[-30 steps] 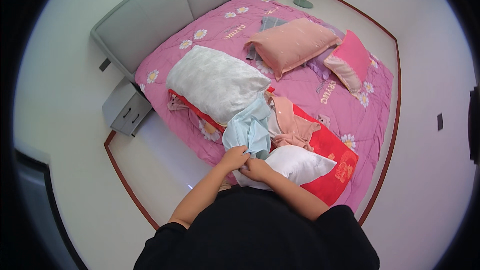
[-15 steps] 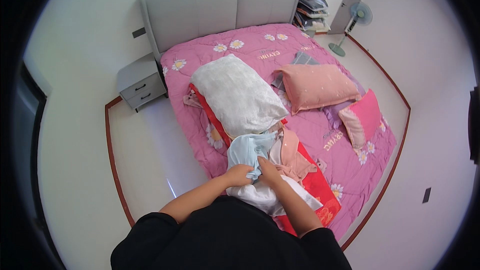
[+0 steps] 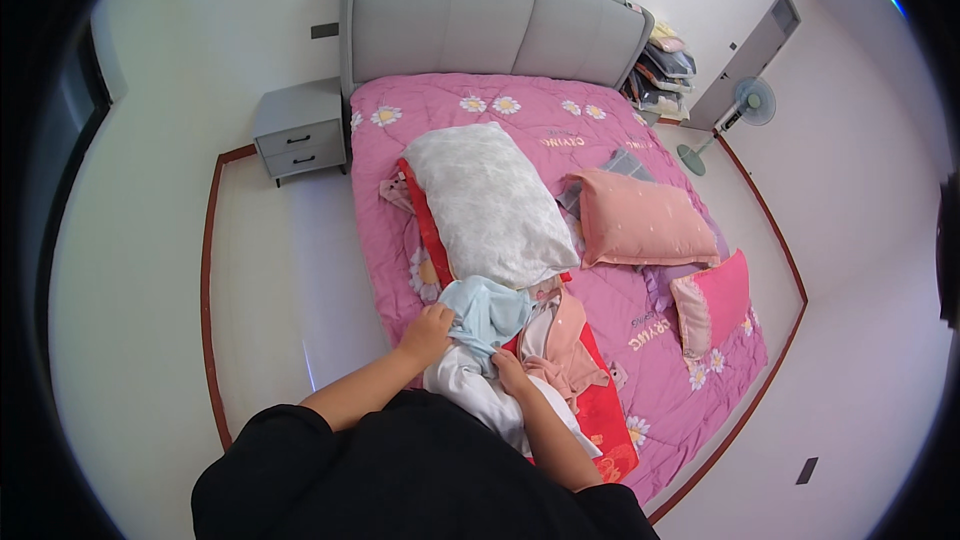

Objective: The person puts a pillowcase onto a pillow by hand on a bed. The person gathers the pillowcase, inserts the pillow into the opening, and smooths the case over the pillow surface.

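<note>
At the near edge of the bed, a crumpled light blue garment [image 3: 487,308] lies between my hands. My left hand [image 3: 428,332] is closed on its left side, while my right hand [image 3: 510,370] pinches its lower right part. Beneath and nearer to me spreads a white cloth [image 3: 465,387]. To the right sits a pale pink garment [image 3: 568,355], rumpled on a red cloth with a gold pattern [image 3: 603,418]. A large white pillow [image 3: 490,202] rests just beyond the blue garment, with red fabric showing along its left side.
The bed [image 3: 440,100] has a pink daisy quilt and a grey headboard [image 3: 440,20]. On its right lie a peach pillow [image 3: 645,220] and a two-tone pink pillow [image 3: 715,305]. A grey nightstand [image 3: 300,130], a standing fan [image 3: 752,102] and stacked packed bundles [image 3: 665,70] surround it.
My hands have moved apart, the left one outward to the garment's left side and the right one lower. The blue garment is spread wider between them. The whole view has shifted and turned slightly.
</note>
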Available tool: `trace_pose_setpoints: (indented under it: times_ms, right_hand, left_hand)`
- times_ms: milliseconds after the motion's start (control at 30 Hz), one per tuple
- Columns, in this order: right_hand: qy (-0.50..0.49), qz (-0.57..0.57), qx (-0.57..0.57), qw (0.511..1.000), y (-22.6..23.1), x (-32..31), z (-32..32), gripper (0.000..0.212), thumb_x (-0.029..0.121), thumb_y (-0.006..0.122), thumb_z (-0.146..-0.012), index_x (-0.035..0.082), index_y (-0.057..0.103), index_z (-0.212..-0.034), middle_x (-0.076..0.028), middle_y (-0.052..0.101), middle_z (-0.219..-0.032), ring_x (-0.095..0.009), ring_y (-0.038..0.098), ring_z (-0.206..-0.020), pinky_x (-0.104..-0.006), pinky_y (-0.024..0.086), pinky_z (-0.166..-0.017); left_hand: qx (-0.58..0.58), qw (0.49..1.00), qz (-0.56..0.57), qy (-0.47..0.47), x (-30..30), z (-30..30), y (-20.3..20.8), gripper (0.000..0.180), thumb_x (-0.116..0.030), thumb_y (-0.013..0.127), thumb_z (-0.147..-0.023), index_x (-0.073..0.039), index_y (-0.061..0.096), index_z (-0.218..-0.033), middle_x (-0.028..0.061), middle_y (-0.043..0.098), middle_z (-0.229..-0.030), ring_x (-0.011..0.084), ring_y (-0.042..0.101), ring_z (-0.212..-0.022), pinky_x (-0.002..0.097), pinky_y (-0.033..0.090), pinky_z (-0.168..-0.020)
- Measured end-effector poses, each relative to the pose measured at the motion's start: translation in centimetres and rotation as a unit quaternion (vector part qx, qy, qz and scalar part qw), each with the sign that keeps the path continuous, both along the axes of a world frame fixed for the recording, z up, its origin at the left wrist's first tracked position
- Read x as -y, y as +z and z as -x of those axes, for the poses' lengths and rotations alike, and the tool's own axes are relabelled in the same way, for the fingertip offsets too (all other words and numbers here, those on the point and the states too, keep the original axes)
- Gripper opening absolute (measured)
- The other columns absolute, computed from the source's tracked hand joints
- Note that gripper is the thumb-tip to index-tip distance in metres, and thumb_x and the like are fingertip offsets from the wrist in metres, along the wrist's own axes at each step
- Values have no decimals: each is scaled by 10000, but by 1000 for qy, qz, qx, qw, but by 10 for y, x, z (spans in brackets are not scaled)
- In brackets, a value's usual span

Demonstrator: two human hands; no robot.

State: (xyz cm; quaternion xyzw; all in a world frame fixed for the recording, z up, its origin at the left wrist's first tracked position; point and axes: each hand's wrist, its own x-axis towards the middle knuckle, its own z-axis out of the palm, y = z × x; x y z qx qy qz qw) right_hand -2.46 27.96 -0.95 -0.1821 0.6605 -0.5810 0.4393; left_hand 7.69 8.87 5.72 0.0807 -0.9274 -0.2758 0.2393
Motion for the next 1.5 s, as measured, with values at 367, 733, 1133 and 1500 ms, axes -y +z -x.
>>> trace_pose_setpoints:
  times_ms: [367,733,1133,1500]
  right_hand:
    - [-31,-39,-576,816,71,24,-21,543,88,652,-606,43,502,-1125,-151,545,-925,-325,513,-887,-415,403,-764]
    - [-84,-61,-414,904,21,32,4,139,-43,490,-645,-3,542,-767,-156,595,-720,-327,552,-655,-339,426,-606]
    - [170,-40,29,984,52,33,-15,290,62,547,-719,14,547,-1005,11,527,-797,-86,471,-719,-211,383,-637]
    - [-59,-62,-502,860,50,37,-41,357,100,631,-614,13,523,-944,-196,563,-858,-355,536,-819,-406,429,-732]
  left_hand:
    - [96,971,-215,-42,-3,0,-22,236,-98,488,-725,-11,557,-933,221,589,-834,386,562,-812,443,443,-693]
    - [206,956,-184,-98,-16,1,-2,262,-183,581,-709,-38,522,-919,181,592,-826,335,569,-808,410,448,-695]
    - [28,998,47,-40,-8,-10,-14,429,-105,610,-664,-22,463,-1059,170,512,-1081,332,507,-993,388,437,-800]
    - [43,993,-111,21,2,-6,-14,132,-116,506,-745,-31,516,-846,206,590,-797,390,566,-747,463,444,-628]
